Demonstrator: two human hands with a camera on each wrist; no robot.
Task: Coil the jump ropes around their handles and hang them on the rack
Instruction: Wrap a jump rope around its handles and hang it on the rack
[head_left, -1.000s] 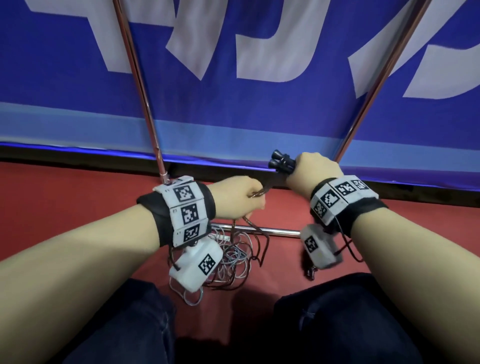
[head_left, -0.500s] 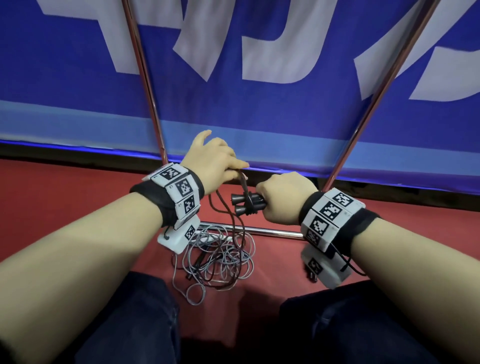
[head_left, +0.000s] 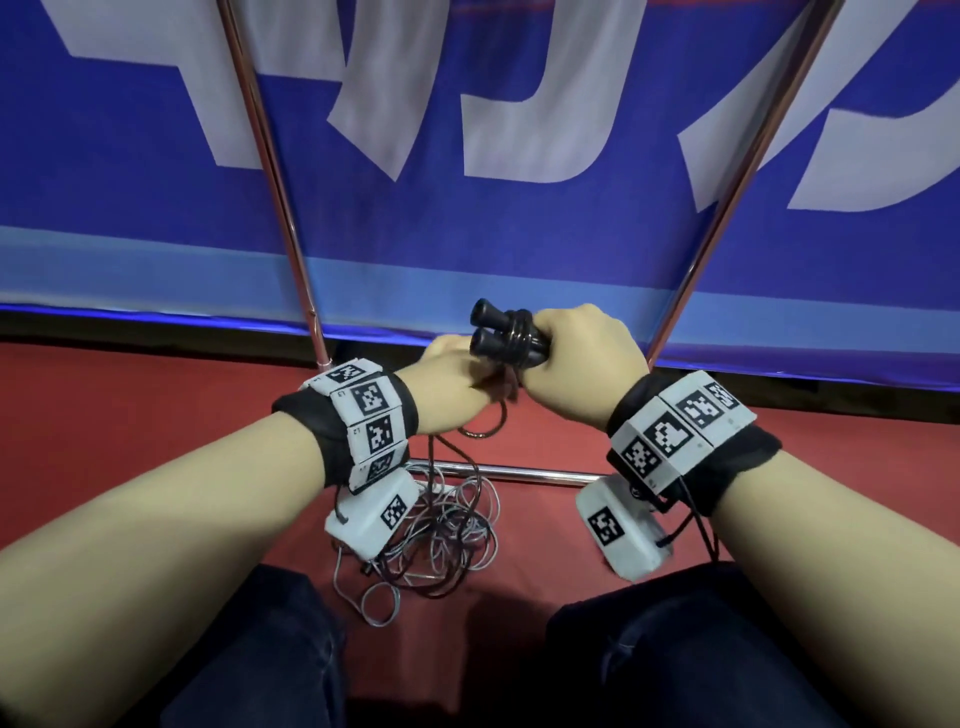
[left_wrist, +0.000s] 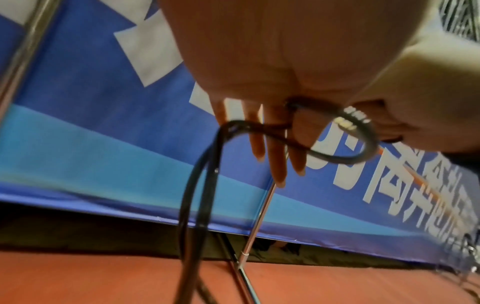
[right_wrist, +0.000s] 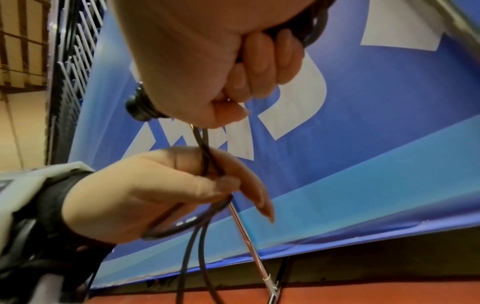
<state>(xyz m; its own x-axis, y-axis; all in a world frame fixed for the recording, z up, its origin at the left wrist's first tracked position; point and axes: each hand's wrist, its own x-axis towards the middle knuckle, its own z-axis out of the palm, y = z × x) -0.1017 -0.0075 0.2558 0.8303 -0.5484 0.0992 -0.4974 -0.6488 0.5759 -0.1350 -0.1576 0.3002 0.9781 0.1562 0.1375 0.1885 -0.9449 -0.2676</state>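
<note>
My right hand grips two black jump rope handles held side by side, their ends pointing up and left, with a few turns of dark cord wound round them. Just below and left, my left hand pinches the same dark cord, which drops to the floor. In the right wrist view, the right hand is a fist round the handles, and the left hand holds a loop of cord under its thumb. The left wrist view shows that cord looped at the left hand's fingers.
A tangled pile of grey and dark ropes lies on the red floor between my knees. The chrome rack's two slanted poles rise in front, joined by a low base bar. A blue banner stands close behind.
My right hand has lifted the handles and swung their ends from pointing left to up-left. My left hand has come down from above the handles to beneath them, carrying the cord round.
</note>
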